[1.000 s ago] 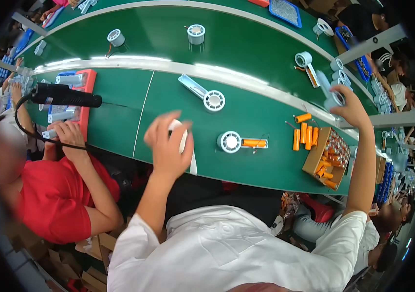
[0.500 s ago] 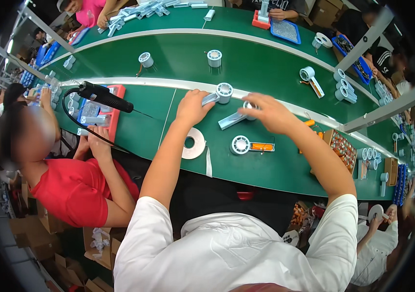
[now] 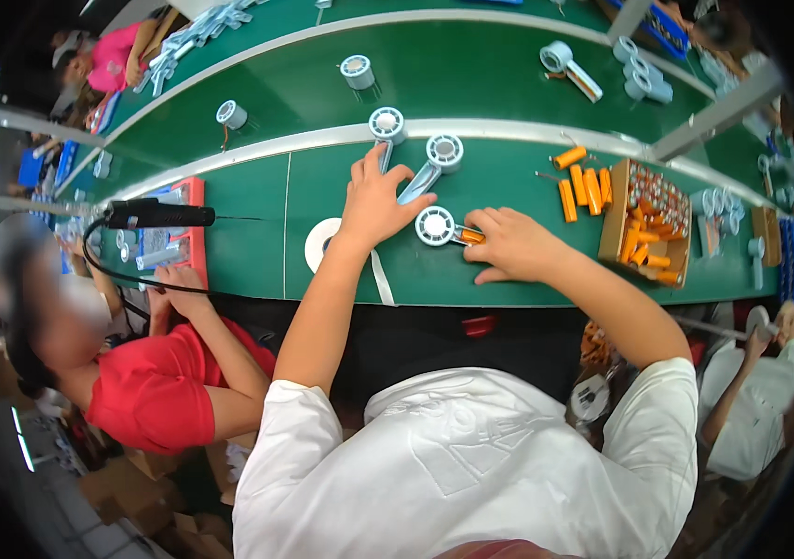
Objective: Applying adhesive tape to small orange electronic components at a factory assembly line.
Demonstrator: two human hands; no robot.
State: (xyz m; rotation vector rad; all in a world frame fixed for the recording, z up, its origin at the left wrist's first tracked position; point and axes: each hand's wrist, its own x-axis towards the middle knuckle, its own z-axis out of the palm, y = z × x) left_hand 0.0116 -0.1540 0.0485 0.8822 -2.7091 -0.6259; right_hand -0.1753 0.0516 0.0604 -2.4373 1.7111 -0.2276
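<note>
My left hand (image 3: 376, 200) is open, its fingers spread over two light-blue handheld fan bodies. A fingertip touches the handle of the farther fan body (image 3: 386, 125). The thumb lies by the handle end of the second fan body (image 3: 444, 153). Nearer to me lies a third fan body (image 3: 435, 226) with an orange battery cell (image 3: 470, 236) in its handle. My right hand (image 3: 513, 244) closes over that handle from the right, thumb on the near side; the palm hides the handle's end. A white tape roll (image 3: 319, 245) lies partly behind my left forearm.
A carton (image 3: 614, 219) of orange cells stands to the right, with several loose cells (image 3: 592, 189) beside it. A black electric tool (image 3: 162, 215) with a thin tip juts in from the left. A person in red (image 3: 159, 387) sits left. More fan bodies (image 3: 357, 71) stand beyond the white rail.
The view has shifted. My right hand has left the second fan body, now beside the first, and come onto the third, which has turned slightly. My left hand's fingers have spread off the first handle.
</note>
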